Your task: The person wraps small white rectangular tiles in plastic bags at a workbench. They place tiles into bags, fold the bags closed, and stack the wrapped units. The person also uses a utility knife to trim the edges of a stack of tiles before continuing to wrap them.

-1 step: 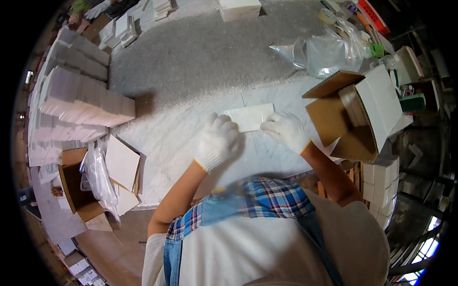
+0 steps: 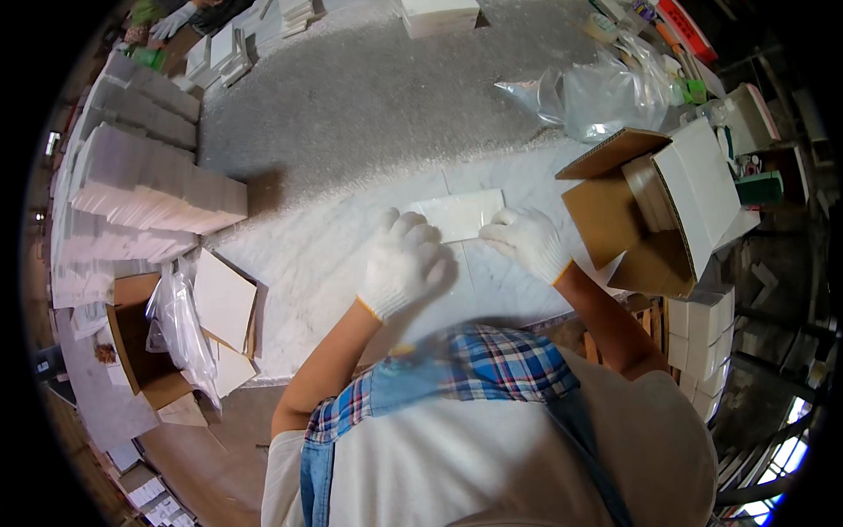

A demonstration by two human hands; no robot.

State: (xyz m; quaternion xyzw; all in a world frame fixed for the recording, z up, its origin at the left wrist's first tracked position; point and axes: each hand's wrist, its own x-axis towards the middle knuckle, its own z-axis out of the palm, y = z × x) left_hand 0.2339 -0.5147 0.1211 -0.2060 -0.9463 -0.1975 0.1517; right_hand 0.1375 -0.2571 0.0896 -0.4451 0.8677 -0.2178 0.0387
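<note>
A white rectangular tile (image 2: 461,212) lies flat on the white stone-like table (image 2: 325,255) in front of me. My left hand (image 2: 399,263), in a white glove, has its fingers on the tile's left end. My right hand (image 2: 527,241), also gloved, grips the tile's lower right edge. The two hands hold the tile between them, low on the table surface.
An open cardboard box (image 2: 615,211) with white tiles (image 2: 702,189) stands at the right. A clear plastic bag (image 2: 601,97) lies behind it. Stacks of white tiles (image 2: 149,189) line the left. Another cardboard box (image 2: 132,347) with plastic sits at lower left. Another person's gloved hand (image 2: 171,22) shows at top left.
</note>
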